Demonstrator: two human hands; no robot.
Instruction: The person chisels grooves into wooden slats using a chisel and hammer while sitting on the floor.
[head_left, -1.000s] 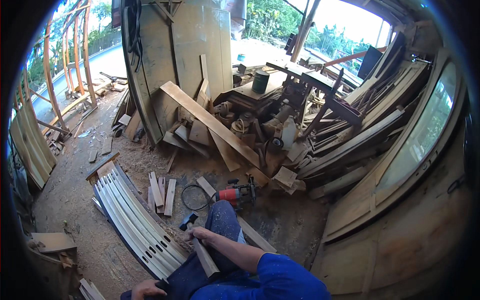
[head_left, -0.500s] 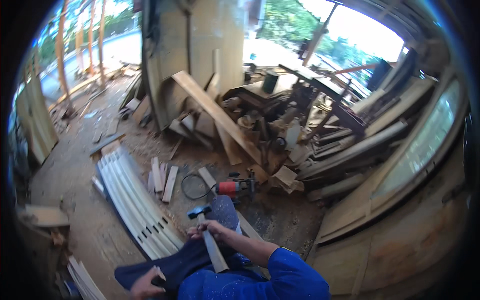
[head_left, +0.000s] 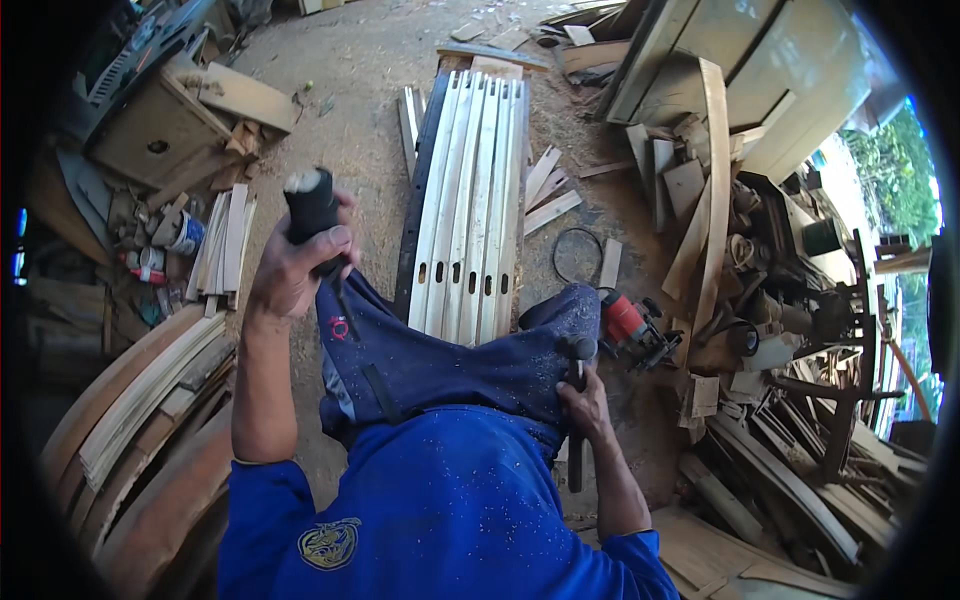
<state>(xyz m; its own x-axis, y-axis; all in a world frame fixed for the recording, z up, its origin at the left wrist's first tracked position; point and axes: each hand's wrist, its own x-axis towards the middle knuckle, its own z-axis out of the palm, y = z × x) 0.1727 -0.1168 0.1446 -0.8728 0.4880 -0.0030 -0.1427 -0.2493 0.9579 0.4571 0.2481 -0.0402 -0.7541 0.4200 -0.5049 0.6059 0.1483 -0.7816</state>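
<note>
My left hand (head_left: 295, 265) is raised, wrapped around a chisel (head_left: 312, 205) with a thick black handle. Its thin dark blade points down toward my left thigh. Low at my right thigh, my right hand (head_left: 590, 405) grips a hammer (head_left: 577, 347) near its head, with the handle hanging down. Ahead of my lap, pale wooden slats (head_left: 470, 200) lie side by side on a dark board. A row of oblong slots crosses their near ends, and notches show at the far ends. Neither tool touches the slats.
A red power tool (head_left: 625, 322), seemingly a router, rests by my right knee beside a looped black cable (head_left: 578, 255). Scrap wood is heaped along the right, with a long board (head_left: 714, 190) leaning there. At left are stacked curved timbers (head_left: 130, 400) and a wooden box (head_left: 160, 140).
My view has swung left and down. My left hand has risen with the chisel. The hammer has moved from between my hands to my right thigh, held by the right hand alone.
</note>
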